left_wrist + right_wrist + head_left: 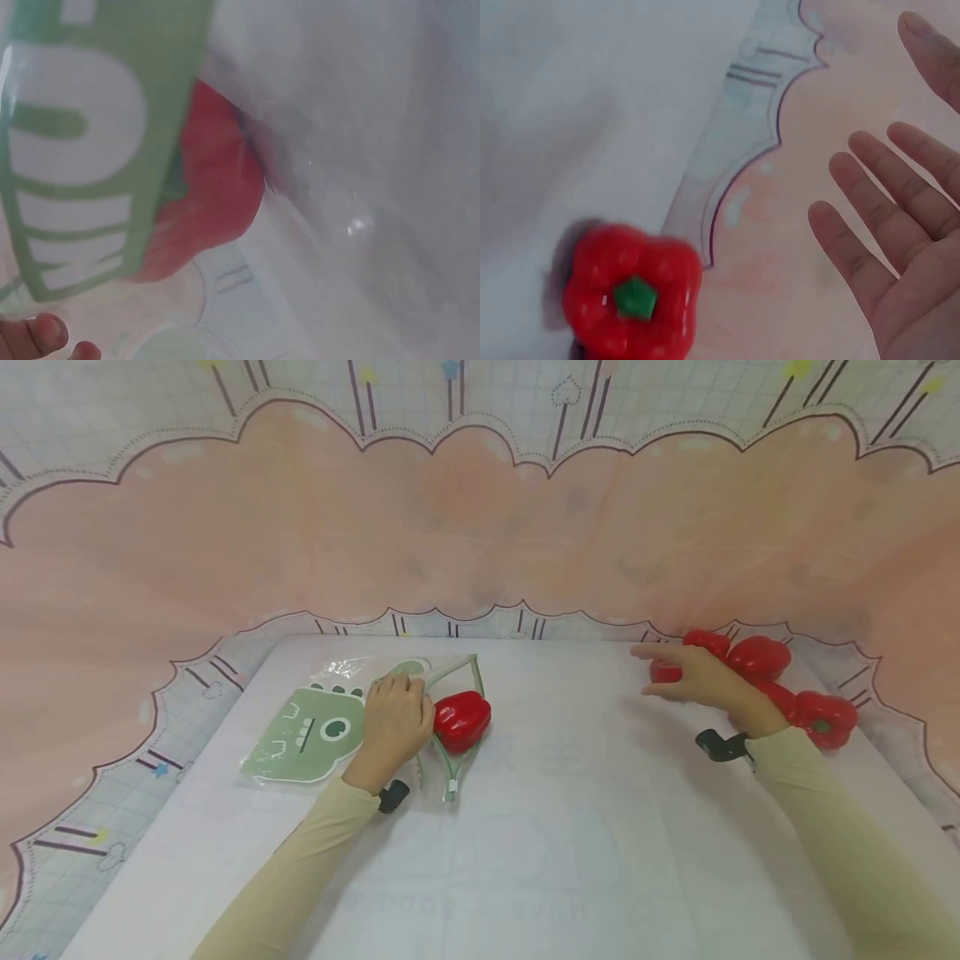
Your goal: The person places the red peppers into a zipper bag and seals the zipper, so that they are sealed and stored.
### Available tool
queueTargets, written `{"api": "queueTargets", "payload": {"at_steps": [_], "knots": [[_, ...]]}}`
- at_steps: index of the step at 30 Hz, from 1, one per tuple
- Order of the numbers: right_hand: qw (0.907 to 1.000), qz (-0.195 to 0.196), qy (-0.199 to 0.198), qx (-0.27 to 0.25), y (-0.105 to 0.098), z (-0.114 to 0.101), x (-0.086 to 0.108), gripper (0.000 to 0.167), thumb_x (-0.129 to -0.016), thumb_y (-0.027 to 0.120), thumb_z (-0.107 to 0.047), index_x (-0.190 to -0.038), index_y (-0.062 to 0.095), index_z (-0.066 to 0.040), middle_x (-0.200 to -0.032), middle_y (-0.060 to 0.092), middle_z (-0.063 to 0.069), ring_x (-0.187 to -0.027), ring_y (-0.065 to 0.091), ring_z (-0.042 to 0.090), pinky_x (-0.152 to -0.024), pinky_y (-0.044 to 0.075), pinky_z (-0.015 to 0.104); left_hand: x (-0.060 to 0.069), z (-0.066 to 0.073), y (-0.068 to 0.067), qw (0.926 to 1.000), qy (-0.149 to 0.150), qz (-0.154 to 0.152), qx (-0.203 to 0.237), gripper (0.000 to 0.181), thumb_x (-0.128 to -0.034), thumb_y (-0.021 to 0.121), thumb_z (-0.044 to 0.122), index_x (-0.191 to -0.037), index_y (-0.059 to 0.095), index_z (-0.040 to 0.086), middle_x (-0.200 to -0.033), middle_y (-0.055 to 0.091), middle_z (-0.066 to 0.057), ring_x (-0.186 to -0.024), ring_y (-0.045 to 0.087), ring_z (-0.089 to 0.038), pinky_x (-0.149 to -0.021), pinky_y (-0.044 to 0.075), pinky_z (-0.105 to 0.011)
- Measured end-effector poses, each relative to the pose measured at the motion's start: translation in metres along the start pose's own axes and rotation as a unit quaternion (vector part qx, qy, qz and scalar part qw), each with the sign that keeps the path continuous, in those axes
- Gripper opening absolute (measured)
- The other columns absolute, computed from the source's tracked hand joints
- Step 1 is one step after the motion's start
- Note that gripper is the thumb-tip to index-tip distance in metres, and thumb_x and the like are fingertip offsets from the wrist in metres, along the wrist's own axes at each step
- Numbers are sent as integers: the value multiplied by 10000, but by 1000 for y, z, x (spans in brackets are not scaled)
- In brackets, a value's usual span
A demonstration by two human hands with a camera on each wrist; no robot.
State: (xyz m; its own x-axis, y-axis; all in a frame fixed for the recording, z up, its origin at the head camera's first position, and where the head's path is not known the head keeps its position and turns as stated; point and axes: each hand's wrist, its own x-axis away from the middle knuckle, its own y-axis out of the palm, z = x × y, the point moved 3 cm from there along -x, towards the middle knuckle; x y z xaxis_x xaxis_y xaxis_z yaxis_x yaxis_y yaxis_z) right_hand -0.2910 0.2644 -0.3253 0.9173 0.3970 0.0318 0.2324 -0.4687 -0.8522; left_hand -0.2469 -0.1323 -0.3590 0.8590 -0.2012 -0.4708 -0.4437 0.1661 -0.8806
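while open, clear bag [303, 747] with red pepper [462, 721] in mouth

A green-printed clear bag [318, 745] lies left, a red pepper [462, 721] at its open mouth; more peppers [761, 657] cluster far right

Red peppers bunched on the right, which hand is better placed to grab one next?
Probably the right hand: it is open and empty, right by the red peppers, while the left hand is farther off, holding the green monster bag.
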Motion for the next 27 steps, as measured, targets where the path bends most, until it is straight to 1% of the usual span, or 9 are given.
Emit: {"api": "queueTargets", "payload": {"at_steps": [3, 4, 7, 11, 13, 16, 22, 27], "knots": [[9998, -16, 178, 34, -10, 12, 10, 802, -759, 744, -391, -1440, 376, -181, -1394, 461, 158, -1242, 411, 387, -859, 513, 532, 0, 0, 0, 10000, -2, -6, 12, 245, -879, 466, 199, -863, 602, -4, -861, 594, -167, -887, 565, -339, -813, 465, -431], [9998, -1, 168, 86, -13, 16, 12, 796, -762, 744, -379, -1437, 378, -169, -1391, 459, 169, -1236, 415, 391, -864, 505, 546, 0, 0, 0, 10000, 0, -3, 15, 245, -878, 465, 199, -860, 601, -4, -859, 594, -166, -887, 565, -338, -811, 464, -430], [9994, 55, 307, 141, -22, 27, 19, 761, -776, 742, -334, -1425, 391, -145, -1397, 443, 175, -1228, 421, 393, -881, 484, 574, 0, 1, 0, 10000, 17, 22, 13, 244, -876, 463, 194, -853, 602, -5, -857, 596, -165, -885, 566, -336, -807, 462, -429], [9989, 105, 394, 218, -28, 38, 21, 732, -793, 733, -271, -1416, 392, -93, -1401, 434, 207, -1214, 428, 413, -898, 463, 595, -1, 1, -1, 10000, 43, 46, 10, 246, -874, 460, 190, -854, 606, -8, -853, 595, -164, -885, 566, -334, -809, 461, -429], [9986, 85, 464, 240, -30, 44, 19, 746, -796, 729, -276, -1422, 375, -76, -1403, 424, 225, -1226, 408, 426, -910, 450, 604, -1, 1, -1, 10000, 48, 48, 3, 250, -874, 459, 190, -860, 609, -9, -855, 595, -164, -889, 566, -334, -813, 462, -430], [9977, 49, 650, 179, -30, 52, 15, 753, -813, 712, -293, -1438, 345, -87, -1423, 395, 229, -1262, 366, 437, -928, 431, 615, -1, 1, -1, 10000, 47, 54, -13, 253, -874, 457, 190, -865, 612, -10, -857, 596, -165, -892, 568, -335, -818, 465, -431], [9956, 233, 900, -110, -25, 72, 3, 726, -847, 677, -267, -1447, 321, -67, -1439, 361, 240, -1270, 358, 460, -943, 427, 600, 0, 0, -1, 9999, 65, 133, 23, 250, -868, 459, 186, -853, 615, -9, -845, 597, -162, -883, 571, -335, -815, 464, -431], [9927, 255, 1152, -231, -21, 85, -4, 772, -845, 675, -313, -1467, 281, -82, -1458, 326, 239, -1274, 321, 458, -943, 427, 604, 0, 0, -1, 9996, 102, 241, 101, 242, -862, 468, 177, -825, 618, -10, -815, 599, -159, -856, 574, -332, -790, 470, -427]]}}
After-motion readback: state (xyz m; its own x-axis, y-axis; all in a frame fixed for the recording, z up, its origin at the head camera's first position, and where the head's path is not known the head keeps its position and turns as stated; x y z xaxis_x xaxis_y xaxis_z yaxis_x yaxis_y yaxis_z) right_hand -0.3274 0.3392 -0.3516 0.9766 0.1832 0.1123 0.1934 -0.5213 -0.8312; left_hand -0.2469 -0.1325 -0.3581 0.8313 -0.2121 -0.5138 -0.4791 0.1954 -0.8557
